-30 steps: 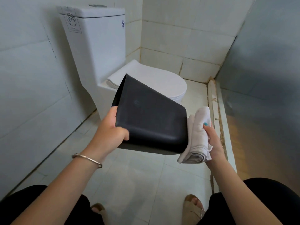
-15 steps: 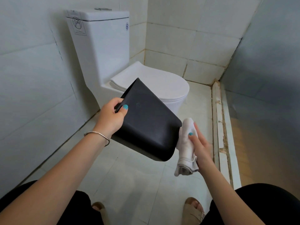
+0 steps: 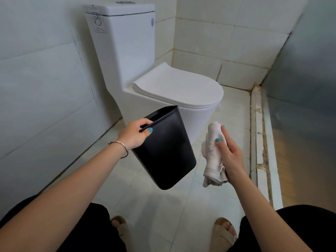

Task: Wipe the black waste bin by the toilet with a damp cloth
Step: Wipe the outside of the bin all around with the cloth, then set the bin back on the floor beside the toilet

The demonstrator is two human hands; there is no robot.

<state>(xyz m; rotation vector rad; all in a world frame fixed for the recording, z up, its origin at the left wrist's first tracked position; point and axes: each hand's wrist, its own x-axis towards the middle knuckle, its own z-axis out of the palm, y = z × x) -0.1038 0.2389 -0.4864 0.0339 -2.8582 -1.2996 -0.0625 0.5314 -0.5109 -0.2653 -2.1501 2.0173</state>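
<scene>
Before the one toilet (image 3: 163, 84), the left hand (image 3: 133, 135) grips the rim of one black bin (image 3: 167, 151); beside it, the right hand (image 3: 231, 157) holds one white cloth (image 3: 211, 151).

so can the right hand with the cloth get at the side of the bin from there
Probably yes. The right hand grips the cloth just beside the bin, which the left hand holds up by its rim. Only open air lies between cloth and bin.

Tiled bathroom: white toilet (image 3: 145, 73), pale wall tiles (image 3: 209, 44), tiled floor (image 3: 127, 188).
</scene>
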